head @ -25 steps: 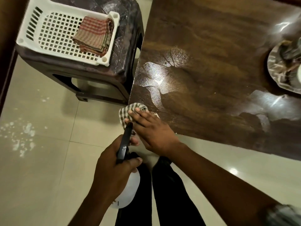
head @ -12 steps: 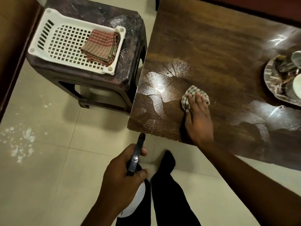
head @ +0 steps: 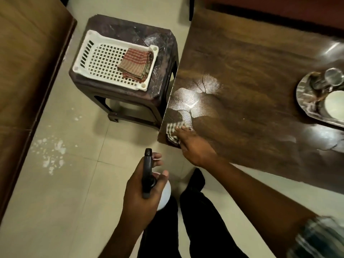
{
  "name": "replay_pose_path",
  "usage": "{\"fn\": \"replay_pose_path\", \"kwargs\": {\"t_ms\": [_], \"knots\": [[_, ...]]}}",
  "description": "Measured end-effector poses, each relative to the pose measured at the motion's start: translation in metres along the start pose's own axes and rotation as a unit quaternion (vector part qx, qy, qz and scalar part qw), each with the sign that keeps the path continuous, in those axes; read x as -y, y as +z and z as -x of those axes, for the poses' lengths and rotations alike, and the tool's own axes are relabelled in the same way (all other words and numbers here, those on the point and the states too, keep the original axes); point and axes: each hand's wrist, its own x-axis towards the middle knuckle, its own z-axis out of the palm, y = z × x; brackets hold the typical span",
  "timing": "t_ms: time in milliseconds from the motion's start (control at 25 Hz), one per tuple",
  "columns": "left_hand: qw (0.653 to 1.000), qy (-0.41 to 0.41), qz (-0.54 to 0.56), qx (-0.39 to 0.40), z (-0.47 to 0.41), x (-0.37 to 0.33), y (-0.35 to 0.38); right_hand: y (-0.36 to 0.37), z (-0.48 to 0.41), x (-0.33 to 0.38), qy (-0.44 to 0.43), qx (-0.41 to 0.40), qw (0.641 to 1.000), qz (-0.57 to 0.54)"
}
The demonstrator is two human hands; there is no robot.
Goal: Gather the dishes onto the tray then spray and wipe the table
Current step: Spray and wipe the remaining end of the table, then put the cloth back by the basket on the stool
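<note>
My right hand [head: 193, 146] presses a checked cloth [head: 174, 130] flat on the near left corner of the dark wooden table [head: 251, 75]. A wet, shiny patch of spray [head: 193, 97] lies just beyond the cloth. Over the floor below the table edge, my left hand [head: 143, 190] grips a white spray bottle [head: 164, 196] with a black trigger head [head: 148, 172]. At the table's right edge a steel tray [head: 305, 97] holds a steel tumbler [head: 333, 77] and a white bowl [head: 335, 105].
A dark plastic stool [head: 130, 97] stands left of the table and carries a white perforated basket [head: 104, 60] with a folded red-checked cloth [head: 136, 64]. A brown wooden surface [head: 28, 62] runs along the left. White specks [head: 50, 151] mark the tiled floor. My legs are below.
My right hand swept the cloth from the near left corner out toward the table's middle, then back to that corner. The left hand with the bottle stayed below the table edge.
</note>
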Motion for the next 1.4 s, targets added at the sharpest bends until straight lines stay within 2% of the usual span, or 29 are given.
{"fn": "replay_pose_path", "kwargs": {"t_ms": [40, 80, 120, 160, 200, 240, 280, 320, 360, 440, 600, 640, 800, 1000, 1160, 1320, 1400], "knots": [[1.000, 0.004, 0.004, -0.001, 0.008, -0.010, -0.006, -0.003, 0.022, 0.007, 0.073, -0.022, 0.992, -0.104], [1.000, 0.010, 0.011, 0.004, 0.014, -0.023, -0.011, -0.014, 0.041, 0.016, 0.155, -0.056, 0.955, -0.247], [1.000, 0.014, 0.000, 0.011, 0.021, -0.034, -0.017, -0.024, 0.056, 0.025, 0.223, -0.086, 0.881, -0.409], [0.999, 0.023, -0.016, 0.015, 0.030, -0.043, -0.022, -0.030, 0.071, 0.030, 0.269, -0.108, 0.801, -0.524], [0.998, 0.037, -0.042, 0.005, 0.040, -0.056, -0.030, -0.039, 0.089, 0.035, 0.286, -0.120, 0.731, -0.607], [0.996, 0.052, -0.066, -0.016, 0.047, -0.069, -0.038, -0.050, 0.104, 0.042, 0.286, -0.132, 0.677, -0.665], [0.993, 0.058, -0.095, -0.041, 0.053, -0.082, -0.048, -0.064, 0.117, 0.054, 0.274, -0.134, 0.640, -0.705], [0.991, 0.052, -0.111, -0.061, 0.058, -0.094, -0.058, -0.075, 0.129, 0.064, 0.254, -0.126, 0.619, -0.732], [0.990, 0.050, -0.110, -0.077, 0.064, -0.103, -0.068, -0.083, 0.141, 0.075, 0.237, -0.118, 0.614, -0.744], [0.991, 0.050, -0.069, -0.099, 0.076, -0.120, -0.092, -0.095, 0.163, 0.095, 0.227, -0.121, 0.629, -0.734], [0.991, 0.024, -0.014, -0.130, 0.096, -0.146, -0.147, -0.105, 0.187, 0.142, 0.221, -0.133, 0.701, -0.665], [0.989, 0.042, -0.006, -0.142, 0.100, -0.149, -0.161, -0.107, 0.190, 0.155, 0.217, -0.126, 0.702, -0.666], [0.979, 0.092, 0.024, -0.183, 0.104, -0.159, -0.213, -0.123, 0.181, 0.202, 0.217, -0.095, 0.664, -0.710], [0.981, 0.100, 0.034, -0.164, 0.060, -0.166, -0.245, -0.144, 0.137, 0.234, 0.184, -0.086, 0.673, -0.711], [0.984, 0.123, -0.010, -0.125, 0.003, -0.187, -0.253, -0.164, 0.089, 0.250, 0.164, -0.087, 0.692, -0.697], [0.985, 0.129, -0.041, -0.104, -0.069, -0.197, -0.258, -0.182, 0.025, 0.252, 0.161, -0.101, 0.678, -0.710], [0.986, 0.128, -0.068, -0.082, -0.109, -0.199, -0.262, -0.190, -0.006, 0.255, 0.176, -0.121, 0.683, -0.698]]}}
